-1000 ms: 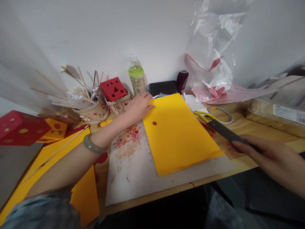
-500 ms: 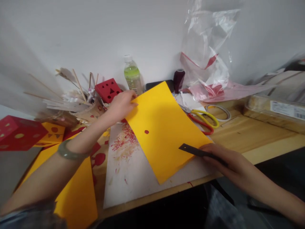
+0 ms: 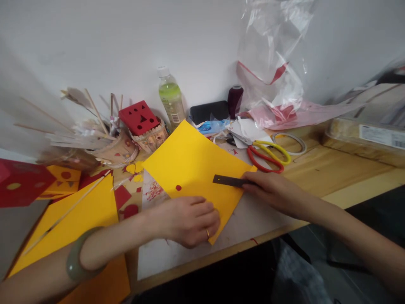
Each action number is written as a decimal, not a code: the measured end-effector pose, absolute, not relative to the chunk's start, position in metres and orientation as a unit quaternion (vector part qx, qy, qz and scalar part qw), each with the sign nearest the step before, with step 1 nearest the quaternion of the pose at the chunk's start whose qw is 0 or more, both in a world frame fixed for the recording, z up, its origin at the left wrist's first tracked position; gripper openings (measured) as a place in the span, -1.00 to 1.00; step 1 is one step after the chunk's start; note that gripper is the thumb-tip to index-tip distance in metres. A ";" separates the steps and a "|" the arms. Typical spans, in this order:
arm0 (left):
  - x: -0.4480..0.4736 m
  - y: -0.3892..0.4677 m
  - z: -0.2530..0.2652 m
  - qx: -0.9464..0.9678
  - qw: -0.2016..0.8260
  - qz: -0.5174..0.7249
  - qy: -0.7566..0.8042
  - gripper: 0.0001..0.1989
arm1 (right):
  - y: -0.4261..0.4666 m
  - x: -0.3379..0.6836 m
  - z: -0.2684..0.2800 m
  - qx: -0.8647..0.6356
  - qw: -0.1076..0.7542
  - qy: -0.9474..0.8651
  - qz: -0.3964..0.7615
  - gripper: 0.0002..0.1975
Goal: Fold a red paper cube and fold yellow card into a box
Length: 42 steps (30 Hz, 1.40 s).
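Observation:
A yellow sheet of card lies tilted over a pale, stained board, with one small red dot on its face. My left hand is at the sheet's lower left edge, fingers curled together over it; the fingertips are partly hidden. In my right hand is a flat black strip with a small hole near its end, lying across the sheet's right part. That hand also touches the sheet's right corner. Whether the strip is a ruler or a knife I cannot tell.
Scissors with red and yellow handles and a tape roll lie to the right. A bottle, a black phone-like object and a purple thread spool line the wall. Red box and yellow card are left.
My left hand has let go of the sheet's upper left corner and come down to its lower left edge. The sheet has turned and lowered; the black strip moved left.

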<state>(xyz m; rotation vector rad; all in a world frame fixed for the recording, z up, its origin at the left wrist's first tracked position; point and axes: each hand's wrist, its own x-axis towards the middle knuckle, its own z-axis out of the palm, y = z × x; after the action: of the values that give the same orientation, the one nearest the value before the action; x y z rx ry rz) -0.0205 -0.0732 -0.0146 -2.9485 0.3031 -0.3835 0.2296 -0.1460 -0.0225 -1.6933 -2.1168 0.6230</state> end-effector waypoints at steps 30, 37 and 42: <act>-0.030 -0.105 -0.057 -0.966 -0.103 -0.226 -0.065 -0.80 | -0.228 0.192 -0.047 -0.551 0.025 -0.828 -0.100 -0.19; -0.030 -0.104 -0.056 -0.966 -0.113 -0.223 -0.066 -0.82 | -0.224 0.199 -0.046 -0.579 0.027 -0.805 -0.125 -0.21; -0.027 -0.104 -0.054 -0.964 -0.118 -0.230 -0.059 -0.79 | -0.220 0.203 -0.043 -0.589 0.004 -0.794 -0.151 -0.23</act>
<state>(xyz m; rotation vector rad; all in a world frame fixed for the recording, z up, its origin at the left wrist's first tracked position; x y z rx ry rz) -0.0274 -0.1035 -0.0541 -3.2807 -0.2017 -0.7836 0.2033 -0.2197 -0.0426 -1.8455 -2.4874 -0.4718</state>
